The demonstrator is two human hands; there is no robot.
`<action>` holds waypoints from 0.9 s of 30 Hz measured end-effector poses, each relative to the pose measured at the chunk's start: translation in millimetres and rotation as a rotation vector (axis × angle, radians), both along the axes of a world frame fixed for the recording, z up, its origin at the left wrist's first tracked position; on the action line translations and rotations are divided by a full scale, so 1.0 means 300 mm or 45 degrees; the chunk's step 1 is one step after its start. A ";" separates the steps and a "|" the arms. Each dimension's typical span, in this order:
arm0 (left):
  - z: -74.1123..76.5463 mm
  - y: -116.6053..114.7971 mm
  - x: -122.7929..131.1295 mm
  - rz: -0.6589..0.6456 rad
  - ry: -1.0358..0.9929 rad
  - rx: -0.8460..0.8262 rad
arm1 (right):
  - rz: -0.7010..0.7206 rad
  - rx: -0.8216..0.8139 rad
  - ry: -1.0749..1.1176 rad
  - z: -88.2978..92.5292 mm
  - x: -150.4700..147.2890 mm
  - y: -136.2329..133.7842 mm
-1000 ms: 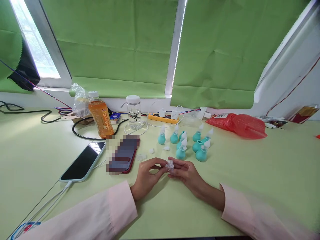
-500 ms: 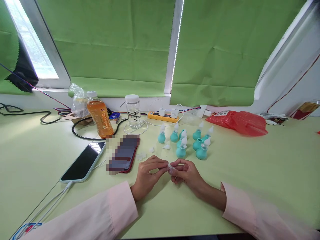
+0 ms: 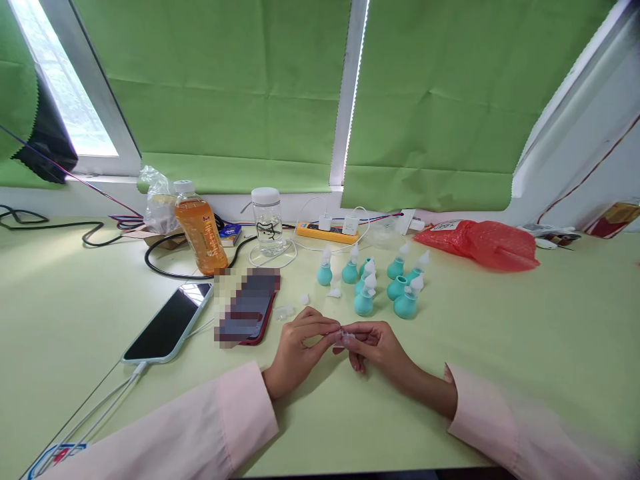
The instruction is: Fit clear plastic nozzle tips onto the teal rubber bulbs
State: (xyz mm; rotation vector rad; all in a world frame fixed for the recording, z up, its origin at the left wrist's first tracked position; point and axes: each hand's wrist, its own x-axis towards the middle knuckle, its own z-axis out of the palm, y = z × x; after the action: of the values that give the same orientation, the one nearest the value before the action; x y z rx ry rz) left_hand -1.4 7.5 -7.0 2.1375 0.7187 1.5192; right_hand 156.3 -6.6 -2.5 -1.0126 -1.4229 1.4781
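Note:
My left hand point(image 3: 299, 347) and my right hand point(image 3: 377, 345) meet fingertip to fingertip low over the pale green table point(image 3: 500, 333). Both pinch one small clear plastic piece point(image 3: 345, 334) between them. Just beyond my hands stand several teal rubber bulbs with white tips point(image 3: 373, 283). Loose small clear and white tips point(image 3: 304, 299) lie on the table to their left. Both wrists rest on the tabletop in pink sleeves.
Two phones lie left of my hands, a dark one with a cable point(image 3: 169, 323) and a red-cased one point(image 3: 247, 315). Behind are an orange drink bottle point(image 3: 200, 230), a clear jar point(image 3: 267, 222), a yellow power strip point(image 3: 326, 233), cables and a red plastic bag point(image 3: 483, 244).
My right hand has turned from palm-up and spread to curled, fingers closing round the clear piece. The left hand keeps its pinch; both hands stay in the same place.

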 end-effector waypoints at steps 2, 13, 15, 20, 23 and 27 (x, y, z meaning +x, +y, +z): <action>0.002 -0.003 0.000 0.008 0.022 -0.027 | -0.017 0.034 -0.005 -0.004 0.000 -0.004; 0.028 -0.015 0.007 -0.026 0.061 -0.118 | -0.068 0.118 0.004 0.004 -0.004 -0.017; 0.028 -0.017 0.007 -0.028 0.079 -0.059 | -0.061 0.128 0.001 0.007 -0.004 -0.018; 0.023 -0.027 0.005 -0.014 0.176 0.137 | -0.058 0.191 0.005 0.010 0.001 -0.022; 0.022 -0.030 0.005 0.018 0.204 0.176 | -0.064 0.197 -0.007 0.009 0.003 -0.024; 0.024 -0.026 0.007 0.009 0.148 0.167 | -0.068 0.212 -0.017 0.007 0.001 -0.025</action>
State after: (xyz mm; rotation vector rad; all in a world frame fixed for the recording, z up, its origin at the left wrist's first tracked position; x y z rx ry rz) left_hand 0.7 -0.3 0.3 2.3388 0.6831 1.4932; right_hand 156.6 -14.2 -0.4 -0.9503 -1.4904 1.2937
